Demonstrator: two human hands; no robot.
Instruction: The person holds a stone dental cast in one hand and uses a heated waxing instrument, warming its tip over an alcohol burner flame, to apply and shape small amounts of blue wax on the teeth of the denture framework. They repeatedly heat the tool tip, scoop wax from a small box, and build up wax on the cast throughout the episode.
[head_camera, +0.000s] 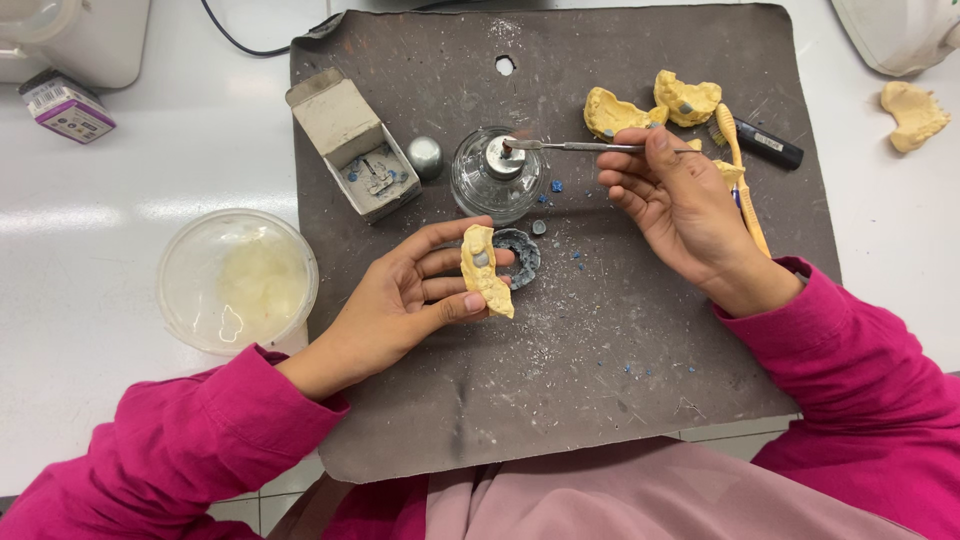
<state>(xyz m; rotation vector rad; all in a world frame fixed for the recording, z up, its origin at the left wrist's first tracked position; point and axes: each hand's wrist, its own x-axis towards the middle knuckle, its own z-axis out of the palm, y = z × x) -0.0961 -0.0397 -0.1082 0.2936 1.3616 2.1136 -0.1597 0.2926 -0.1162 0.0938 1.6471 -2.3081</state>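
- Two hands are engaged: a yellow dental cast (487, 270) is pinched between thumb and curled fingers of the left hand (410, 295).
- A metal carving tool (575, 146) is gripped by the right hand (680, 205), its tip held beyond the fingertips over the glass spirit burner (497, 173).
- Heating of the tip appears underway; carrying it steadily to the cast is judged next.

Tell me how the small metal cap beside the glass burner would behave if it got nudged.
The cap looks smooth and rounded on top, so it would probably slide on the mat, and roll if tipped. It seems small and light, so a slight push should move it. The shiny surface may be slippery to pinch. It stands between the box and burner.
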